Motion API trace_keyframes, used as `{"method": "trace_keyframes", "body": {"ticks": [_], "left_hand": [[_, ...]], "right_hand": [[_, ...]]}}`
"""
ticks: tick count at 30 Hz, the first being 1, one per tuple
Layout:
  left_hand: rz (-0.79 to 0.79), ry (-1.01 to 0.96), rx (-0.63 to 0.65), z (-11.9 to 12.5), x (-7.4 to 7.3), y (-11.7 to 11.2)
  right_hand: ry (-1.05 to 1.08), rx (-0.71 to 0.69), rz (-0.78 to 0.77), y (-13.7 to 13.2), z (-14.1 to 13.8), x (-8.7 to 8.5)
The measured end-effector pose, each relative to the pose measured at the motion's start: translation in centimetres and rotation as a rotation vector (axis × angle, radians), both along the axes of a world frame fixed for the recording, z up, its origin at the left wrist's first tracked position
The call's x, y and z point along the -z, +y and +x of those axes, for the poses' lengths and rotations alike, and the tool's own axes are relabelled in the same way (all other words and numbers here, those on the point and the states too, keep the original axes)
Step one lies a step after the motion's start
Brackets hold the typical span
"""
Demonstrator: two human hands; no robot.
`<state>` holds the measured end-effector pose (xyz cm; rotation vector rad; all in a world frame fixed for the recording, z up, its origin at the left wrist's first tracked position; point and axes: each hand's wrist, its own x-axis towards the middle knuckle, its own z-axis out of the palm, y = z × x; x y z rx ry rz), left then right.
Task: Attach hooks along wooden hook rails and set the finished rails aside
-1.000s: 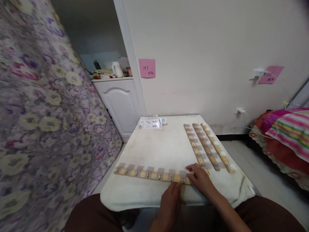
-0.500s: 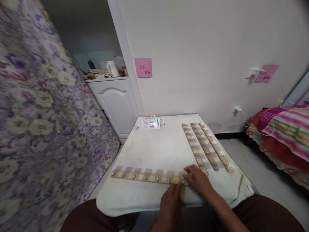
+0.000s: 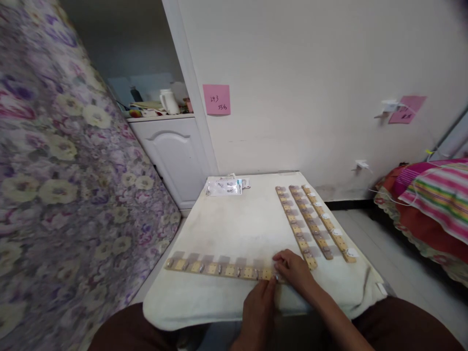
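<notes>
Had left hand (image 3: 259,300) at front edge of near strip (image 3: 229,271), right hand (image 3: 295,269) over right end; couldn't tell if pinching. Saw pieces (image 3: 239,272) along strip, couldn't confirm covered end. Counted three filled strips (image 3: 310,219) at right.

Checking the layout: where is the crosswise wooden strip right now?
In the head view, the crosswise strip lies on the near side of the table, left of three lengthwise strips, with the left hand and right hand at its right end.
</notes>
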<state>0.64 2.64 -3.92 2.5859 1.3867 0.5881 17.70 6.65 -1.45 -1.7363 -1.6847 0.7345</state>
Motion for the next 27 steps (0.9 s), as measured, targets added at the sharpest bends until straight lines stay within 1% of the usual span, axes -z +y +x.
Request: {"method": "trace_keyframes", "body": {"ticks": [7,12,15,21,24,27], "left_hand": [[0.052,0.011,0.008,0.0,0.3,0.0],[0.013,0.056,-0.011,0.1,0.2,-0.1],[0.02,0.102,-0.021,0.2,-0.1,0.0],[-0.026,0.115,-0.02,0.5,-0.6,0.1],[-0.069,0.107,-0.035,0.5,-0.3,0.1],[-0.078,0.101,-0.049,0.4,0.2,0.3]], "right_hand": [[0.028,0.016,0.036,0.5,-0.4,0.2],[0.053,0.005,0.056,0.9,-0.4,0.7],[0.072,0.01,0.058,1.0,-0.4,0.8],[0.1,-0.026,0.05,0.4,0.0,0.2],[0.074,-0.024,0.02,0.2,0.0,-0.2],[0.063,-0.012,-0.008,0.3,-0.1,-0.2]]}}
